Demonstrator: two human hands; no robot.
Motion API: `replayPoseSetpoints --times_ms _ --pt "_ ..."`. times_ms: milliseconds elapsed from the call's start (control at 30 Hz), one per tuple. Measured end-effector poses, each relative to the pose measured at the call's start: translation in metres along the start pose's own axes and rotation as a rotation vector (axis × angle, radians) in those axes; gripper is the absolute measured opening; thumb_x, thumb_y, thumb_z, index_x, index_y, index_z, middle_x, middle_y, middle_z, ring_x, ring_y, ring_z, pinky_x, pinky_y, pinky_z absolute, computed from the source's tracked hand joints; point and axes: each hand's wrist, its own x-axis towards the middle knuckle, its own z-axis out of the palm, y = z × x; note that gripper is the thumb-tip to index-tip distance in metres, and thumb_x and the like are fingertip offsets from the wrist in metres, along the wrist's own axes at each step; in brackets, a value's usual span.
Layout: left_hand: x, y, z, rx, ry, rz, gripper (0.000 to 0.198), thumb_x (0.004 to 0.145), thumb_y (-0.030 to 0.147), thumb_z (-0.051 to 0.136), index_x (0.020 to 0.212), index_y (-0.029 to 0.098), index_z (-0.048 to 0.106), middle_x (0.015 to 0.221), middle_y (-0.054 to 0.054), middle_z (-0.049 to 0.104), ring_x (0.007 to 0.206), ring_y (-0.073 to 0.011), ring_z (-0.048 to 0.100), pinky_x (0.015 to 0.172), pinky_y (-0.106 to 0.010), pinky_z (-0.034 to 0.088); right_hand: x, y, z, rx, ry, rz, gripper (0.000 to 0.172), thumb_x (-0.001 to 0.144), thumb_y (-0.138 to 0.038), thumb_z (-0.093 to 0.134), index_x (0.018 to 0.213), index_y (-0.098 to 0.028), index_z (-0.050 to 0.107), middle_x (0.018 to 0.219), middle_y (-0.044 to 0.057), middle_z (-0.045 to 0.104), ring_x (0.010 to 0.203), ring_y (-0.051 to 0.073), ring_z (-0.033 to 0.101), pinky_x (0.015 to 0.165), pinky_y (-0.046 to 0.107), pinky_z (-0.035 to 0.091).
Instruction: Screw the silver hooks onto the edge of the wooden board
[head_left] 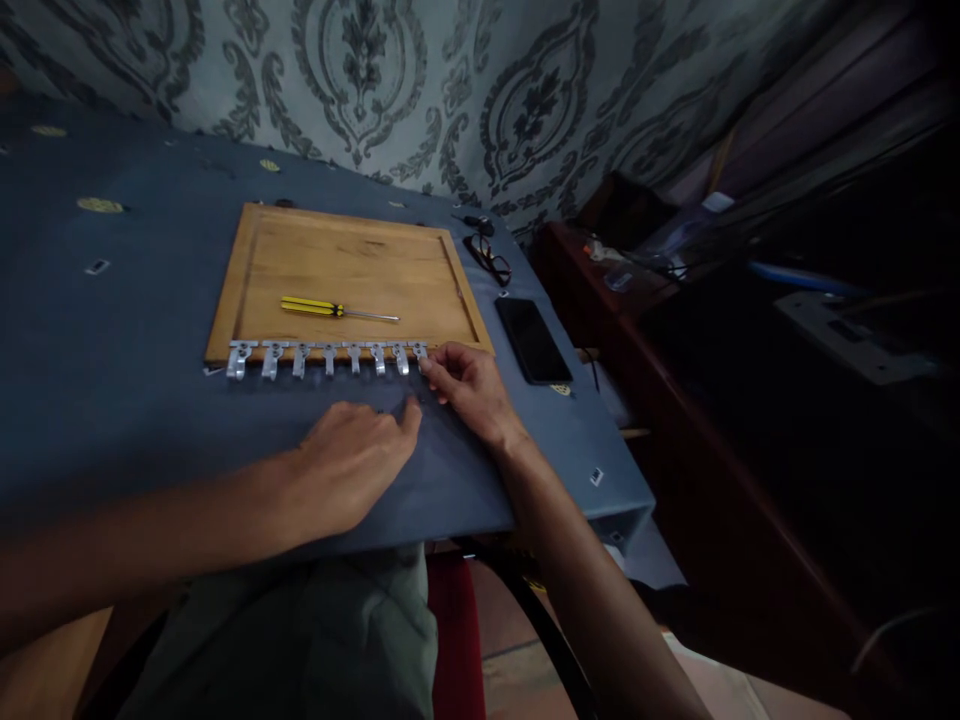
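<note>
At the centre of the frame we see a wooden panel (337, 265) lying flat on the blue cloth (150, 330), with eight metal clips (328, 358) lined up along its near edge, their curved ends hanging over it, perhaps so that each stays within easy reach. Our right hand (469, 385), just right of centre, has thumb and forefinger drawn close together at the rightmost clip (419, 351), seemingly to steady it; we cannot tell whether they pinch it or only touch it. Our left hand (360, 455), lower and left of that, rests low over the cloth with its forefinger stretched out and the other fingers curled; nothing shows in its grip, though its palm is hidden from us. A yellow screwdriver (322, 307) lies inside the panel's raised rim, which would likely stop it rolling away. Toward the upper right, the glasses (489, 258) and, below them, the phone (534, 341) lie beyond the panel's right side, probably to leave both hands room along the near edge.
</note>
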Motion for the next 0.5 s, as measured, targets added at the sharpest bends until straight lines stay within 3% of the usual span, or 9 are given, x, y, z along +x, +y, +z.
replayPoseSetpoints --times_ms 100,167,233,333,500 --pt "-0.007 -0.006 -0.002 -0.028 0.005 -0.034 0.063 0.09 0.009 0.054 0.152 0.01 0.045 0.089 -0.012 0.076 0.09 -0.0306 0.076 0.081 -0.04 0.055 0.0 -0.001 0.0 0.01 -0.004 0.0 0.047 0.079 -0.066 0.069 0.074 -0.021 0.057 0.062 -0.004 0.054 0.051 0.01 0.046 0.052 0.026 0.037" --pt "-0.006 -0.013 -0.003 -0.06 0.099 -0.053 0.039 0.097 0.012 0.045 0.133 0.016 0.06 0.083 -0.008 0.074 0.084 -0.0287 0.075 0.077 -0.04 0.055 0.0 -0.001 -0.001 0.017 -0.01 0.0 0.046 0.078 -0.065 0.07 0.073 -0.021 0.056 0.062 -0.004 0.054 0.05 0.009 0.045 0.051 0.026 0.036" --pt "-0.003 -0.02 -0.004 -0.072 0.208 -0.019 0.028 0.1 0.014 0.043 0.115 0.018 0.065 0.09 -0.008 0.074 0.087 -0.0277 0.074 0.077 -0.039 0.054 -0.001 -0.002 -0.001 0.022 -0.008 0.0 0.047 0.078 -0.065 0.071 0.073 -0.021 0.056 0.062 -0.004 0.054 0.049 0.009 0.045 0.051 0.026 0.036" --pt "0.005 -0.021 -0.005 -0.026 0.28 0.084 0.029 0.097 0.008 0.041 0.113 0.017 0.065 0.108 -0.011 0.072 0.102 -0.0281 0.073 0.078 -0.038 0.055 -0.001 -0.002 0.0 0.024 -0.009 -0.004 0.048 0.079 -0.066 0.072 0.074 -0.02 0.058 0.061 -0.004 0.054 0.051 0.01 0.047 0.051 0.027 0.037" --pt "0.017 -0.006 -0.009 0.215 0.208 0.179 0.05 0.083 -0.003 0.054 0.131 0.007 0.06 0.118 -0.018 0.069 0.103 -0.0298 0.073 0.072 -0.036 0.057 -0.001 -0.001 0.0 0.033 -0.004 0.011 0.054 0.076 -0.072 0.074 0.074 -0.021 0.059 0.061 -0.003 0.056 0.053 0.011 0.049 0.052 0.027 0.04"
